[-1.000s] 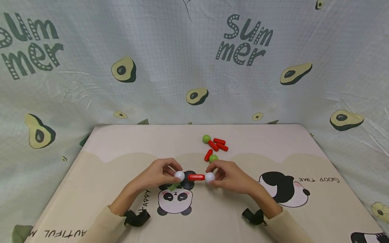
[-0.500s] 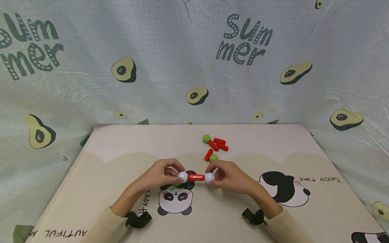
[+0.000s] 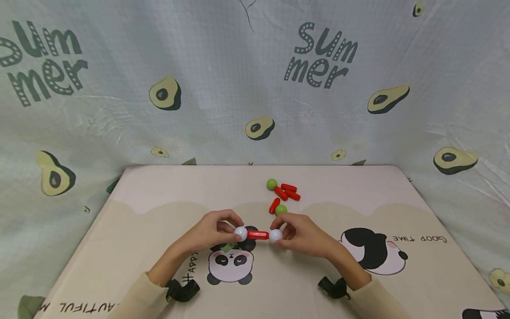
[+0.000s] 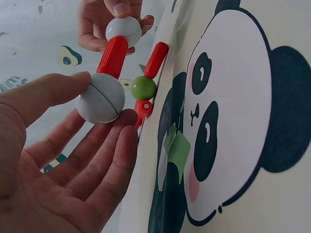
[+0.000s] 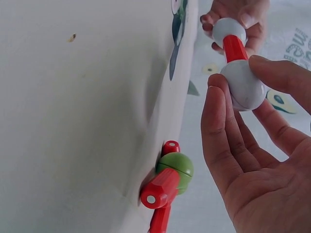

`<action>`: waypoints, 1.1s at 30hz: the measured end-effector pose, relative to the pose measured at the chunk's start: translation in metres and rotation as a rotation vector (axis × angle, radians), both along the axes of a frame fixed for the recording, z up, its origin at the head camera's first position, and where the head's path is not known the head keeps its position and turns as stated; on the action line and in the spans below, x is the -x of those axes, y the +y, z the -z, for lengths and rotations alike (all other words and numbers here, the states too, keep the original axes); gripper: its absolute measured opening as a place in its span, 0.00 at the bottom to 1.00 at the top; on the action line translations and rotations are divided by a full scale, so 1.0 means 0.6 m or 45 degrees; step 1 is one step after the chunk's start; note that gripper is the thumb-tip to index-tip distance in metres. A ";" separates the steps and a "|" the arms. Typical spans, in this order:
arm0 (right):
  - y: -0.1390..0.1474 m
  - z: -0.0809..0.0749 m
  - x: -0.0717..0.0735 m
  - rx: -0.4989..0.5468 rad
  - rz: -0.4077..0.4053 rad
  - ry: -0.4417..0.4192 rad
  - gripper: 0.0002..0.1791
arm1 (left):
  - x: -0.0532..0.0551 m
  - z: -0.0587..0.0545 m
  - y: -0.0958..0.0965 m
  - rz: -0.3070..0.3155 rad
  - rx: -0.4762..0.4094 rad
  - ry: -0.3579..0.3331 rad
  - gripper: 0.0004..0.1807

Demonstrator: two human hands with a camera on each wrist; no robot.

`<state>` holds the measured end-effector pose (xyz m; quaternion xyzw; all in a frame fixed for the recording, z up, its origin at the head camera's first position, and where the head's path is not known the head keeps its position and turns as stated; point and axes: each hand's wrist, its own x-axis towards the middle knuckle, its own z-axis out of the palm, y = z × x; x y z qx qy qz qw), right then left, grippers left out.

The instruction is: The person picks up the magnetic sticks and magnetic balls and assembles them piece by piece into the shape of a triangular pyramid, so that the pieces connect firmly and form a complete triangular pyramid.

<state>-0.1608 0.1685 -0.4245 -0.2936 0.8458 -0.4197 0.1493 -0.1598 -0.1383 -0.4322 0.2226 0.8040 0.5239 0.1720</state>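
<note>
Between thumb and fingertips, my left hand (image 3: pixel 217 230) pinches a white ball (image 4: pixel 101 98) with a seam round it. My right hand (image 3: pixel 304 235) pinches a second white ball (image 5: pixel 243 85) the same way. A short ribbed red rod (image 3: pixel 258 235) spans the two balls in a straight line, its ends right at both of them. The three pieces are held over the printed panda (image 3: pixel 231 263), close above the table mat.
Beyond my hands lie loose pieces: a green ball (image 3: pixel 272 184) beside several red rods (image 3: pixel 292 195), and nearer, another green ball (image 3: pixel 281 210) against a red rod (image 3: pixel 274 205). A patterned cloth (image 3: pixel 255 79) hangs behind the table mat (image 3: pixel 179 181).
My left hand has moved right with its white ball, closing the gap to the red rod's left end. The right hand has stayed about in place. The head view has shifted slightly.
</note>
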 end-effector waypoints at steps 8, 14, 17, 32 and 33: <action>-0.002 0.003 0.001 -0.001 -0.013 0.000 0.16 | -0.003 -0.001 -0.001 -0.007 0.026 0.036 0.17; -0.003 0.005 0.002 -0.009 -0.026 0.020 0.16 | -0.004 -0.002 -0.002 -0.007 0.034 0.040 0.16; -0.003 0.005 0.002 -0.020 -0.029 0.029 0.16 | -0.005 -0.001 -0.002 -0.007 0.046 0.037 0.16; -0.001 0.003 -0.001 -0.035 -0.013 0.042 0.17 | -0.006 0.000 0.001 0.027 0.080 0.027 0.17; -0.001 0.004 -0.001 -0.034 -0.011 0.043 0.17 | -0.005 0.000 0.000 0.029 0.080 0.028 0.17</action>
